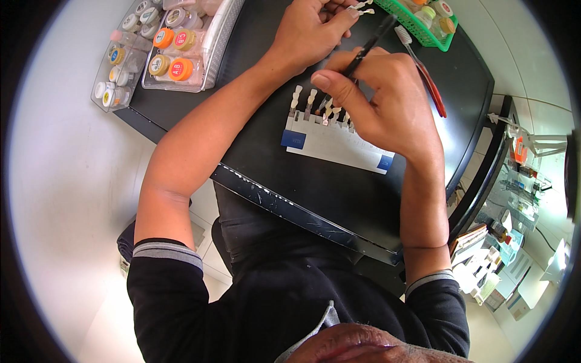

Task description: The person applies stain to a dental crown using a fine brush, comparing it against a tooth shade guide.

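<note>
My left hand [311, 33], at the far edge of the view, pinches tooth shade tabs [364, 11] between thumb and fingers. A slim brush with a black handle [370, 47] is held in my right hand [393, 100]. Its handle slants up to the right, and its tip points down at the tabs of a tooth shade guide. That shade guide [339, 142], a white holder with blue ends, lies on the black table below my hands. Several tooth-shaped tabs stick up along its far side. My right hand hides part of that row.
Clear plastic trays [206, 81] of capped jars stand at the far left. At the far right sits a green basket [417, 27] with small bottles, beside a red-handled toothbrush [430, 81]. The black table's [272, 169] chipped front edge runs before my body. A cluttered side bench [508, 199] stands further right.
</note>
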Available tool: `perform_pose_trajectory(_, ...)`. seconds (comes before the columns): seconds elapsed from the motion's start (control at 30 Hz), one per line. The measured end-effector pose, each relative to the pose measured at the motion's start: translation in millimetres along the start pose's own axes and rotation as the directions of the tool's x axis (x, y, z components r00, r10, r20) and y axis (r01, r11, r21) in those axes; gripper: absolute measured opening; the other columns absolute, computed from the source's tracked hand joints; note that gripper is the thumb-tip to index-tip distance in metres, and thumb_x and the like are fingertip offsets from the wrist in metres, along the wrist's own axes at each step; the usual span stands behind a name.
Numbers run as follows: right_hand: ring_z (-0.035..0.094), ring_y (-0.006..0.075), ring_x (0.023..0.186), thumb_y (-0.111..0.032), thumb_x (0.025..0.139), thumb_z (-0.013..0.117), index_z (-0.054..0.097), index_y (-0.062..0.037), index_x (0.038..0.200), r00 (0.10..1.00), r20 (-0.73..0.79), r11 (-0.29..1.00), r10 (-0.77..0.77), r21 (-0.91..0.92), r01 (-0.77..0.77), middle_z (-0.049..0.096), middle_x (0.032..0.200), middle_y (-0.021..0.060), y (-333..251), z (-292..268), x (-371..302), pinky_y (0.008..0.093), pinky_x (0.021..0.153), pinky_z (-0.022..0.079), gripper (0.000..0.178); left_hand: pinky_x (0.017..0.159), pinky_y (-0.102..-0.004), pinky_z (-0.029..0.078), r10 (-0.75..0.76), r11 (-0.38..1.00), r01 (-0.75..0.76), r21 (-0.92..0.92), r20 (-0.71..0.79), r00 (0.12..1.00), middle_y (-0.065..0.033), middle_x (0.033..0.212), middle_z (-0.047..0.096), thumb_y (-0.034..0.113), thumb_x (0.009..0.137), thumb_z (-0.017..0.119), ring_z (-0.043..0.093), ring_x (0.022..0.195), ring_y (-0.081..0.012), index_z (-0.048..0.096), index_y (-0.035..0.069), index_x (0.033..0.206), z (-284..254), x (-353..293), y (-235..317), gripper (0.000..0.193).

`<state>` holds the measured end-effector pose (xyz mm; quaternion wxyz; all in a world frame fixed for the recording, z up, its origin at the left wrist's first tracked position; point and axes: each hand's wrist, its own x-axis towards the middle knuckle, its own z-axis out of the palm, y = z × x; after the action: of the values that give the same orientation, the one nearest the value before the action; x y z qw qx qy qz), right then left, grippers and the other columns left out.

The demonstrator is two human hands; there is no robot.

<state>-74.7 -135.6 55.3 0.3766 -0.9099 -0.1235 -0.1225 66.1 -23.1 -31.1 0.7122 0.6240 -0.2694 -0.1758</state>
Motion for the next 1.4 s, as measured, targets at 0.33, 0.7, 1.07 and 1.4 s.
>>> perform_pose_trajectory(0.33, 0.061, 0.0444, 0.06, -0.03, 0.097, 0.082, 0.071, -0.0009, 0.071, 0.998, 0.023, 0.993, 0.06, 0.096, -0.062, 0.062, 0.061, 0.0186, -3.1, 2.4, -1.1, 0.0513, 0.057, 0.046, 0.041, 0.07, -0.0255, 0.052, -0.031, 1.0, 0.031, -0.005, 0.012, 0.999, -0.0007, 0.09, 0.07, 0.013, 0.11, 0.069, 0.063, 0.077, -0.0075, 0.069, 0.001, 0.116, -1.4, -1.4, 3.8, 0.014)
perform_pose_trajectory(0.7, 0.063, 0.0439, 0.063, -0.029, 0.097, 0.082, 0.071, -0.0017, 0.072, 0.996, -0.046, 0.995, -0.082, -0.062, 0.08, 0.063, 0.063, 0.0184, 1.6, 4.7, 0.6, 0.0529, 0.061, 0.046, 0.039, 0.07, -0.0253, 0.051, 0.017, 0.999, -0.017, -0.038, 0.008, 1.0, -0.0007, 0.09, 0.069, 0.013, 0.11, 0.069, 0.061, 0.076, -0.0071, 0.068, 0.001, 0.117, 0.4, 2.3, -1.7, 0.014)
perform_pose_trajectory(1.07, 0.063, 0.0439, 0.063, -0.032, 0.097, 0.083, 0.071, -0.0011, 0.071, 1.0, 0.027, 0.998, -0.009, 0.057, 0.008, 0.064, 0.064, 0.019, -2.0, 7.1, -1.0, 0.0518, 0.06, 0.048, 0.042, 0.067, -0.0243, 0.05, -0.046, 0.996, 0.047, -0.072, 0.023, 0.999, -0.0005, 0.089, 0.069, 0.012, 0.109, 0.069, 0.061, 0.074, -0.0063, 0.069, 0.001, 0.115, -0.3, -1.3, 3.6, 0.013)
perform_pose_trajectory(1.4, 0.063, 0.0438, 0.061, -0.031, 0.098, 0.083, 0.072, 0.0002, 0.071, 1.0, 0.002, 0.999, 0.005, 0.036, -0.005, 0.062, 0.06, 0.0185, 0.2, 7.2, 0.5, 0.0513, 0.059, 0.048, 0.042, 0.071, -0.0262, 0.053, 0.073, 0.996, -0.072, 0.057, -0.005, 0.997, -0.0015, 0.089, 0.07, 0.012, 0.11, 0.068, 0.064, 0.077, -0.008, 0.068, 0.0, 0.117, -0.3, 2.6, -3.5, 0.014)
